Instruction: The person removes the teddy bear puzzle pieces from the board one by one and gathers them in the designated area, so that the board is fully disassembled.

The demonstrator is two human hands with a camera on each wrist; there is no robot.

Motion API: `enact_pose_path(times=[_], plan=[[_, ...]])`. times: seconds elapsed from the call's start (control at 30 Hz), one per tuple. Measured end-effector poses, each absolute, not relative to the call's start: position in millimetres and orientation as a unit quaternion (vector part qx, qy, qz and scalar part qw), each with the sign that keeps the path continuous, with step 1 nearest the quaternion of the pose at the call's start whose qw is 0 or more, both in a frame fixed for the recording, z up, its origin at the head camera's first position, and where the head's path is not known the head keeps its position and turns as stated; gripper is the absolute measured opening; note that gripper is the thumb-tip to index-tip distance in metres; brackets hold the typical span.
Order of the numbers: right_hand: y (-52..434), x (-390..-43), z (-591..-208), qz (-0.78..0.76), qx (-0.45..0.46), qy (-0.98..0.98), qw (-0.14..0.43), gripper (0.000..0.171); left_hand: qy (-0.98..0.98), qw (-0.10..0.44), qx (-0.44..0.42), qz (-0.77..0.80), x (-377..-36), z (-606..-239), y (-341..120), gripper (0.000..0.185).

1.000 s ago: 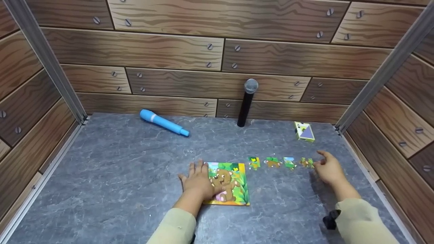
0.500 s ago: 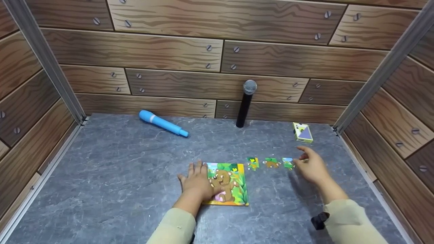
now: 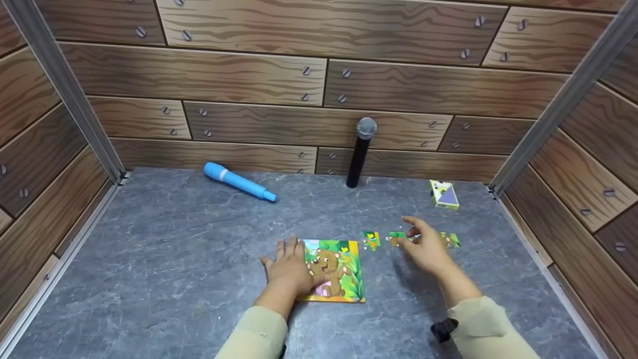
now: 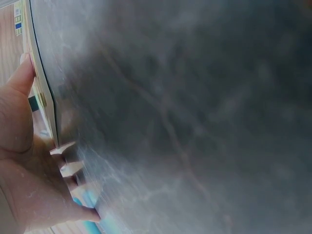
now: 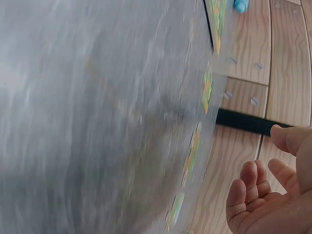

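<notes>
A square bear picture puzzle (image 3: 344, 271) lies on the grey tabletop. My left hand (image 3: 289, 269) rests flat over its left side, fingers spread and the thumb across the bear; in the left wrist view that hand (image 4: 31, 161) lies along the puzzle's edge. Several loose jigsaw pieces form a row to the right: one with a yellow duck (image 3: 371, 240), a green and brown one (image 3: 397, 236), and a rightmost one (image 3: 452, 239). Another is mostly hidden behind my right hand (image 3: 427, 249), which is above the row. Its fingers (image 5: 248, 187) are loosely bent and hold nothing.
A black microphone (image 3: 359, 159) with a silver head stands upright at the back. A blue microphone-shaped object (image 3: 239, 182) lies to its left. A small yellow and white box (image 3: 444, 194) sits at the back right. Wood-patterned walls (image 3: 239, 119) enclose the tabletop.
My right hand has moved left along the row, from beside the rightmost piece to over the inner ones, uncovering the rightmost piece again. The left hand stays on the puzzle.
</notes>
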State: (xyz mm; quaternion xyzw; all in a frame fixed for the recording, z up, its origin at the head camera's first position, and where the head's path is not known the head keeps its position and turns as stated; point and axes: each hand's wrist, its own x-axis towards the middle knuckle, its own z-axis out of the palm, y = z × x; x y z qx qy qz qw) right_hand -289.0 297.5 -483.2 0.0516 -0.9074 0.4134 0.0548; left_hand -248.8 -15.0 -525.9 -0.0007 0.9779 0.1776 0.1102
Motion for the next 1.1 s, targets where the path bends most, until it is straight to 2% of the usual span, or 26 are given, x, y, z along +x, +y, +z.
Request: enact_pose_path(times=[0.47,0.77,1.1], plan=[[242.1,-282.8,-494.0,0.431,0.094,-0.897,0.017,0.053,0.977,0.115,-0.001,0.182,-251.7,-529.1,-16.1,0.119],[214.5,-275.3,-500.6,0.423,0.165,-0.889,-0.058,0.063,0.977,0.112,0.001,0.182,-249.1,-525.3,-16.5,0.119],[196.3,-270.0,-504.0,0.398,0.185,-0.893,-0.098,0.064,0.979,0.102,0.003,0.179,-246.9,-525.2,-16.2,0.125]])
